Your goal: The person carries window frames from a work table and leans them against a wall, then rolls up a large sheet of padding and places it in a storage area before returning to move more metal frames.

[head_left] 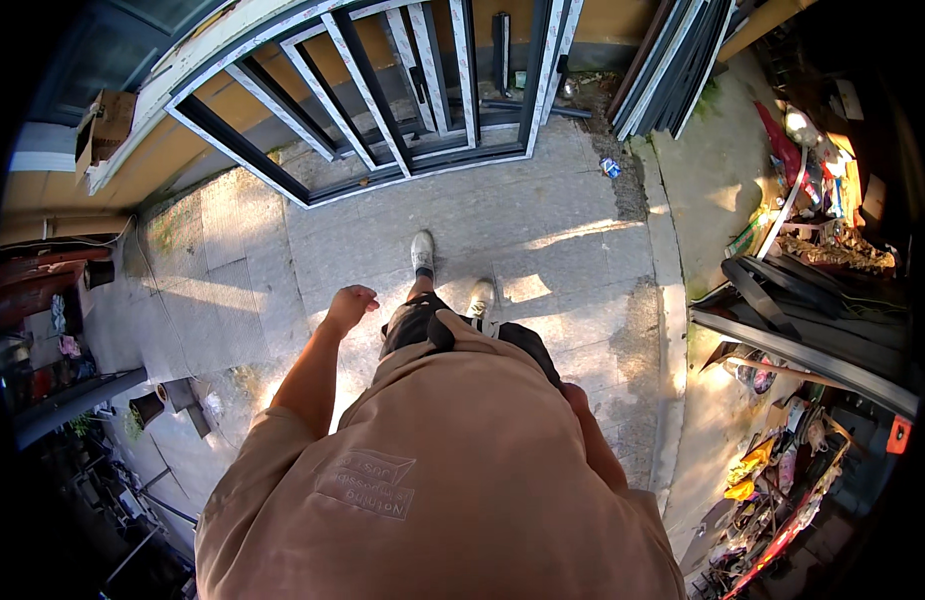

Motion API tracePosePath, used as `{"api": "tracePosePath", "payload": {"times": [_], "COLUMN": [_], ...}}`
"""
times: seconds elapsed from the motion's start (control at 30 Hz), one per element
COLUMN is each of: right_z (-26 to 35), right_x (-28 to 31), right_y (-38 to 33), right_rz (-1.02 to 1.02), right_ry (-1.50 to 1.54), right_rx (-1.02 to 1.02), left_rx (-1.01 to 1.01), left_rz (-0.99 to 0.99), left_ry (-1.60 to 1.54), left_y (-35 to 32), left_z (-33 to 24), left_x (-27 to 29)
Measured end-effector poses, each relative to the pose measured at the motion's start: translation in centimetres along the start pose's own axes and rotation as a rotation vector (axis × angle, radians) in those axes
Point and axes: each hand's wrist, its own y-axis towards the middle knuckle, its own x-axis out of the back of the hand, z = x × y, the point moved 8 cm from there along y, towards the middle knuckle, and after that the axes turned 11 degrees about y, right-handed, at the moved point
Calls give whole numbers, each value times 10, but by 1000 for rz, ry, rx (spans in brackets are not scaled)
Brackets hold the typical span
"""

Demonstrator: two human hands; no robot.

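Observation:
My left hand (354, 303) hangs out in front of my left side above the paving. Its fingers curl loosely, with a small gap at the tips, and nothing shows in it. My right forearm comes down along my right side; the hand itself is hidden behind my brown shirt (482, 450) and dark shorts. Nearest ahead of me, a large window frame (402, 165) of dark bars edged with patterned white film leans at the wall. Neither hand touches it. My feet in pale shoes are apart, the left shoe (422, 250) farther forward.
Dark and white long profiles (672, 75) lean at the far right, near a crumpled blue wrapper (610, 168). Dark metal bars (802, 360) and heaped clutter (782, 470) line the right side. At left are a cardboard box (107, 125) and a plant pot (147, 408).

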Motion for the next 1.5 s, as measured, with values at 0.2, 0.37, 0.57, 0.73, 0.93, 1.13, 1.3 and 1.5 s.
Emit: {"api": "tracePosePath", "payload": {"times": [0.2,0.37,0.57,0.73,0.93,1.13,1.3,1.5], "right_z": [81,91,67,44,95,82,62,49], "right_x": [10,44,46,27,25,45,43,30], "right_y": [40,54,63,66,63,58,50,38], "right_rz": [-39,-225,-172,-57,9,-139,-176,-63], "right_ry": [-266,544,493,282,-410,447,486,158], "right_rx": [261,-178,-226,-249,323,-174,-243,-159], "left_rx": [24,42,47,140,140,116,111,67], "left_rz": [36,123,100,-15,7,70,46,37], "left_ry": [-94,-46,-45,-70,-55,-95,-68,9], "left_y": [-9,-21,-32,-37,-37,-30,-24,-16], "left_z": [-4,34,53,62,66,59,38,25], "left_x": [-28,-62,-61,-46,-56,-69,-59,-49]}}
